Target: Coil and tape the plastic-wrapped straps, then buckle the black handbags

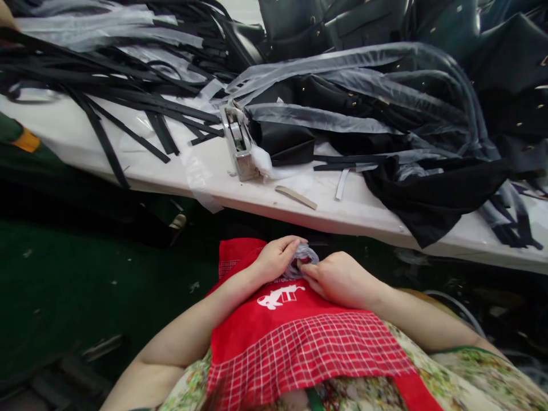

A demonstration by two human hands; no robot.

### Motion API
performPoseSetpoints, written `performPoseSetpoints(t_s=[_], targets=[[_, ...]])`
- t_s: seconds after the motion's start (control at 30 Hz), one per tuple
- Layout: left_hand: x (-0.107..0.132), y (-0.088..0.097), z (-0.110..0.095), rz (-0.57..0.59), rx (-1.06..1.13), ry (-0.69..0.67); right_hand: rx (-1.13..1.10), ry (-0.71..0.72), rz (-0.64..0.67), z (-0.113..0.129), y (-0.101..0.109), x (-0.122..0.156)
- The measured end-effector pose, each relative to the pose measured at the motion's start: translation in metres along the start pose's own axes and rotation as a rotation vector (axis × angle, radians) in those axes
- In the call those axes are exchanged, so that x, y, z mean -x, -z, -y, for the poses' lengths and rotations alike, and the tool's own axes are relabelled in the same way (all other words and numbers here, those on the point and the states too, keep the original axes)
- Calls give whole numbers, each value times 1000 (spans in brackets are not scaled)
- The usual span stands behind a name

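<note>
Coiled grey strip (306, 250) held over a red apron (244, 319)

Thin, crinkled and loosely wound into a ring — its material cannot be told for certain — the strip is held in the lap, before a white table (257, 194). Its left side is pinched by the left hand (278, 257), whose fingers are bent narrowly over it; its right side is held by the right hand (342, 279), the fingers curled toward the ring's opening, their tips partly hidden.

On the table, a metal-framed device (237, 140) is surrounded by flat black straps (103, 142), limp translucent plastic strips (321, 117) and a draped black cloth (432, 197). Smooth, leather-like black pieces (363, 23) dotted with metal studs are heaped behind, cut off at the top. Another person's hand (6, 17) is cropped at the upper left edge, as is a dark green garment with an orange patch (26, 140) below.

On the apron's plain red cloth, next to a white-checked band (312, 348), a white animal-like figure (280, 297) is printed — the small lettering above it is partly covered and cannot be read.
</note>
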State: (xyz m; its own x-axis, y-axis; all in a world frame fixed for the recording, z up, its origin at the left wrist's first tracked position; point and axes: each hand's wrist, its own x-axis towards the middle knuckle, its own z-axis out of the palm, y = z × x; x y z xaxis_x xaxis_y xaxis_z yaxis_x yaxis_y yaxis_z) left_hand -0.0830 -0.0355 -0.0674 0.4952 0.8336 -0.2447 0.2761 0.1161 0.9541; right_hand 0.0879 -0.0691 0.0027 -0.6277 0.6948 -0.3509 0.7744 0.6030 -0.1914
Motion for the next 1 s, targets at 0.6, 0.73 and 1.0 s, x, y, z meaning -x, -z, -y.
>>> performPoseSetpoints(t_s=[0.6,0.73,1.0], targets=[[14,-6,-4,-28,-212,-66,18,-257,-153,2,-28,-6],[18,-5,1,-39,-214,-78,-26,-77,-261,-4,-31,11],[24,-1,-3,120,-224,-315,68,29,-526,-2,-42,27]])
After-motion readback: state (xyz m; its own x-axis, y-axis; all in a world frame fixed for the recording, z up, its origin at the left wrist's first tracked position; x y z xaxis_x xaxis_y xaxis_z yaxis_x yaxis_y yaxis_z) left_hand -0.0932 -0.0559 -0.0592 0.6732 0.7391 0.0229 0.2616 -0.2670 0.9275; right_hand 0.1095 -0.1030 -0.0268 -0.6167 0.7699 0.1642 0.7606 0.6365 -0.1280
